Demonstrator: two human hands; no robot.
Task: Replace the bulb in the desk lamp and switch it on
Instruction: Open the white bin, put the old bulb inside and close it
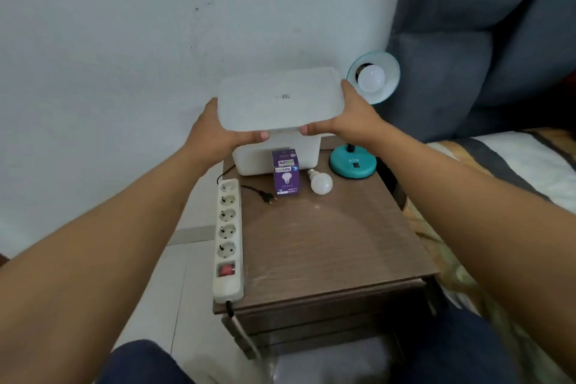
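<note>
Both hands hold a white plastic lid [280, 100] in the air above a white storage box [277, 153] that stands at the far edge of a brown wooden bedside table [327, 243]. The left hand [218, 131] clasps the lid's left end, its thumb lying along the near edge; the right hand [352, 115] clasps the right end the same way, fingers curled past the far side. The lid is tilted slightly, its near edge just above the box's rim.

In front of the box stands a purple bulb carton [285, 173], upright, touching or just beside the box wall — which, I cannot tell. Right of the carton a loose white bulb [321, 181] lies on its side on the table. Further right sits the teal desk lamp base [353, 165], and its teal shade [374, 76] faces the camera with another white bulb [371, 79] seated in it.

Along the table's left edge lies a white power strip [228, 237] with a red switch at its near end. A black plug [267, 197] rests on the table between the strip and the carton — unplugged.
</note>
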